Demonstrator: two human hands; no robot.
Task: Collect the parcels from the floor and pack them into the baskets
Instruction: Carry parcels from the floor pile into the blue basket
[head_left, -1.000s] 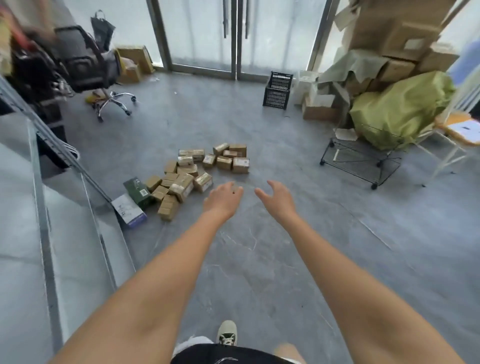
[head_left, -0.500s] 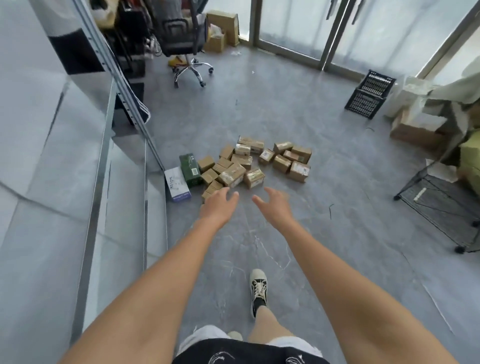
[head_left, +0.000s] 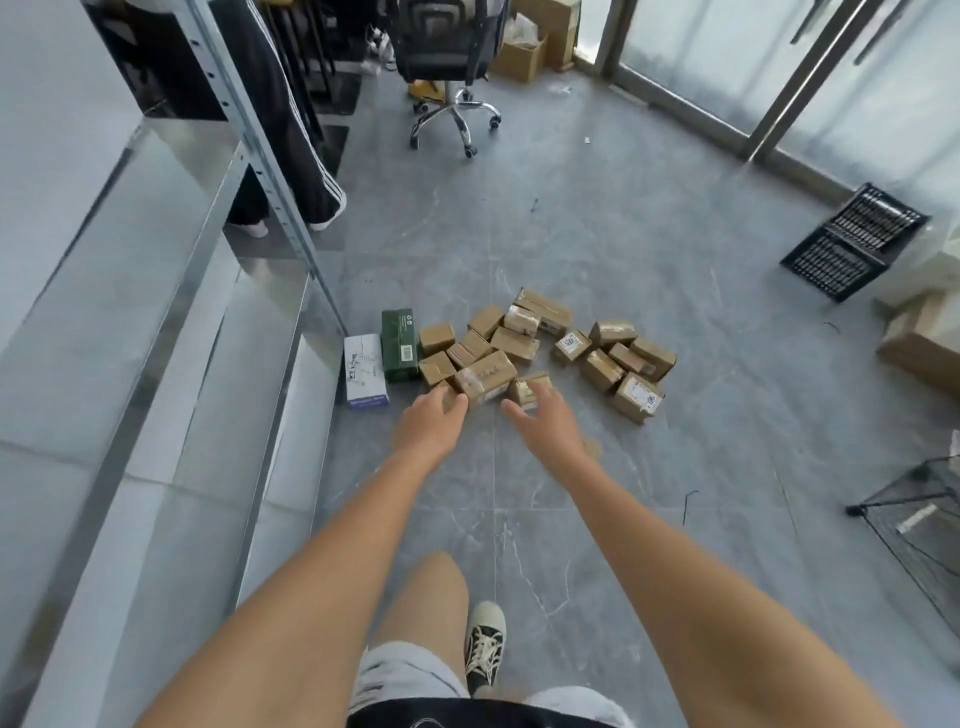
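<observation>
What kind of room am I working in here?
Probably a small office used as a parcel stockroom: a heap of taped cardboard parcels on the tiled floor, metal shelving on the left, an office chair and more cartons by the glass doors.

head cam | looks forward-down | floor well below | single view

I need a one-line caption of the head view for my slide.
Both open hands, left hand and right hand, reach toward the pile of parcels on the grey floor.
</observation>
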